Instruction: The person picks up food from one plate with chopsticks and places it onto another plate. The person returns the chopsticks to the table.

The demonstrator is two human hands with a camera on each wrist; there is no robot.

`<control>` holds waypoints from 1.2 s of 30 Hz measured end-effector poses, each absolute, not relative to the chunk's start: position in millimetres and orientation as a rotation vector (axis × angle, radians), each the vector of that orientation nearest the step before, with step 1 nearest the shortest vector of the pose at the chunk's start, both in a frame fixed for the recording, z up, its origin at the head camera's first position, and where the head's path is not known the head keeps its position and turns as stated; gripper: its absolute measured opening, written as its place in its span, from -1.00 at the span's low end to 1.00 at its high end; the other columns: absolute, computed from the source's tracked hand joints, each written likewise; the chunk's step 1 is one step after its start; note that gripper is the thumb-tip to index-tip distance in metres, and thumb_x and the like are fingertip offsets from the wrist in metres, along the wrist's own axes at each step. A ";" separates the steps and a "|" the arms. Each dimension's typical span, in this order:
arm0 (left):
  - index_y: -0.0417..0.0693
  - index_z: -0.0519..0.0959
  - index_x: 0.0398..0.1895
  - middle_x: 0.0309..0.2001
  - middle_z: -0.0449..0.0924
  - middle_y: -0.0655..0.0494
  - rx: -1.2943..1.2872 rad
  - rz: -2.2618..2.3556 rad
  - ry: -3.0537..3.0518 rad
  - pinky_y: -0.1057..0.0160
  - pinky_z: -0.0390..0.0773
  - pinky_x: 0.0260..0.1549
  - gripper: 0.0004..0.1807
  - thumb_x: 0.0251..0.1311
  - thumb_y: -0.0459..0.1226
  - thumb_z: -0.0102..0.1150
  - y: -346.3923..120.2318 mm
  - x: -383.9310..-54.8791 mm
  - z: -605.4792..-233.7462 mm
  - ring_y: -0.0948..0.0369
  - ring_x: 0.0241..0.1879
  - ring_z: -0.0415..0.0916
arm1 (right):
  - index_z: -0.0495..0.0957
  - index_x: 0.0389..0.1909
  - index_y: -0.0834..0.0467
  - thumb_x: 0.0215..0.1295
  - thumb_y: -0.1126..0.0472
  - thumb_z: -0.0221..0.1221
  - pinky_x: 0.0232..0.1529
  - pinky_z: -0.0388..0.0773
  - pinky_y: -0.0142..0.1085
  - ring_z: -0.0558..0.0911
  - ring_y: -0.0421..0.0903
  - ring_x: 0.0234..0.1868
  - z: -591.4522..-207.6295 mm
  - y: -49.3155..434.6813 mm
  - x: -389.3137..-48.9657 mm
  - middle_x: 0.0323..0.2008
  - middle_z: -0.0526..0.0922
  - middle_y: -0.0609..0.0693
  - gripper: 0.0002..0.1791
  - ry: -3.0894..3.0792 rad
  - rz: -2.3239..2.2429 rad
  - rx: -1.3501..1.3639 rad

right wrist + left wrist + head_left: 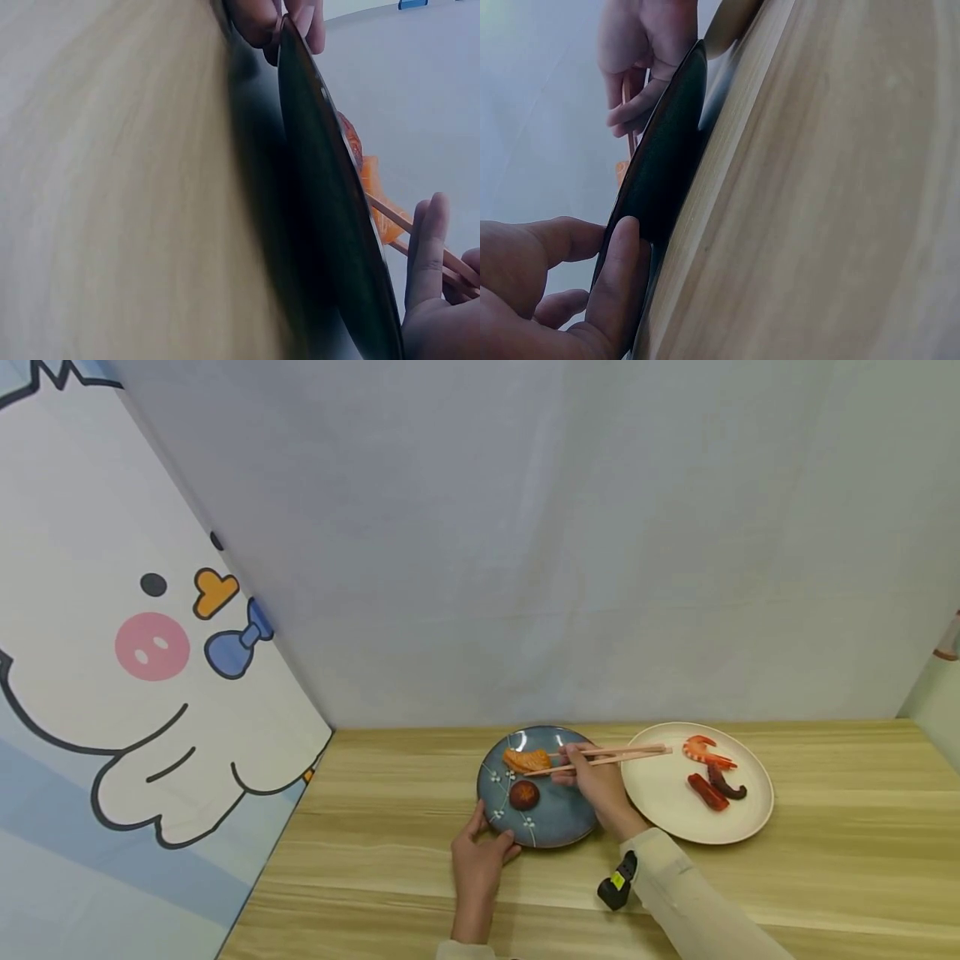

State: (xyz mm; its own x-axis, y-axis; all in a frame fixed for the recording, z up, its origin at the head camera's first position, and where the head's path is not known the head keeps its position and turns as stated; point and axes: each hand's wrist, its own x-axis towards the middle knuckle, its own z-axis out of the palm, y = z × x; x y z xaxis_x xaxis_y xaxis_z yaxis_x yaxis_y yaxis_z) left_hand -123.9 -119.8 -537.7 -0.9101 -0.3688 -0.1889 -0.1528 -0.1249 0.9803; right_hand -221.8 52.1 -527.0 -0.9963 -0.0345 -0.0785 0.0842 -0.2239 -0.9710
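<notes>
Gripping chopsticks, right hand lies right of orange food; left hand pinches blue plate.

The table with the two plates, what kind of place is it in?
Perhaps an indoor play or filming corner: the wood-grained table sits before a plain grey backdrop, with a big cartoon character at the picture's left.

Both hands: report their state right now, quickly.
Left hand: closed, holding the blue plate by its rim.
Right hand: closed, holding the chopsticks.
</notes>
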 end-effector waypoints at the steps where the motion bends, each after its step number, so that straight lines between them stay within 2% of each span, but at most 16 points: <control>1: -0.39 0.26 0.57 0.25 0.36 -0.49 0.594 -2.170 -1.973 0.32 0.82 -0.37 -0.13 0.12 -0.70 0.27 -119.8 -123.9 -537.9 0.27 -0.50 0.58 | 0.47 0.19 0.61 0.69 0.32 -0.06 -0.25 0.80 -0.43 0.74 -0.28 -0.43 -527.1 51.9 -221.6 -0.12 0.63 0.27 -0.61 1.902 -2.404 0.068; 10: -0.38 0.25 0.57 0.26 0.37 -0.49 0.595 -2.165 -1.976 0.33 0.82 -0.38 -0.12 0.12 -0.69 0.27 -119.5 -122.0 -538.1 0.27 -0.51 0.57 | 0.49 0.18 0.62 0.69 0.33 -0.05 -0.22 0.80 -0.45 0.75 -0.28 -0.40 -530.9 51.1 -220.6 -0.13 0.62 0.30 -0.62 1.899 -2.410 0.085; 19: -0.37 0.27 0.56 0.23 0.39 -0.48 0.595 -2.163 -1.968 0.33 0.81 -0.39 -0.13 0.11 -0.70 0.28 -119.3 -123.8 -540.5 0.28 -0.51 0.56 | 0.54 0.11 0.58 0.69 0.32 -0.04 -0.26 0.79 -0.46 0.75 -0.30 -0.45 -533.1 49.6 -221.2 -0.13 0.67 0.34 -0.63 1.954 -2.389 0.129; 29: -0.38 0.27 0.56 0.19 0.40 -0.46 0.586 -2.171 -1.953 0.34 0.81 -0.41 -0.12 0.10 -0.71 0.28 -117.9 -124.0 -539.9 0.28 -0.51 0.58 | 0.57 0.06 0.58 0.69 0.29 -0.03 -0.31 0.78 -0.46 0.74 -0.30 -0.50 -532.9 47.0 -221.4 -0.23 0.66 0.25 -0.62 1.984 -2.436 0.163; 36: -0.39 0.23 0.58 0.23 0.39 -0.48 0.566 -2.164 -1.965 0.34 0.81 -0.39 -0.12 0.13 -0.70 0.27 -118.1 -124.4 -541.1 0.28 -0.50 0.59 | 0.61 0.00 0.55 0.69 0.28 -0.03 -0.36 0.78 -0.44 0.73 -0.29 -0.54 -533.1 46.8 -222.8 -0.23 0.72 0.37 -0.62 2.036 -2.459 0.175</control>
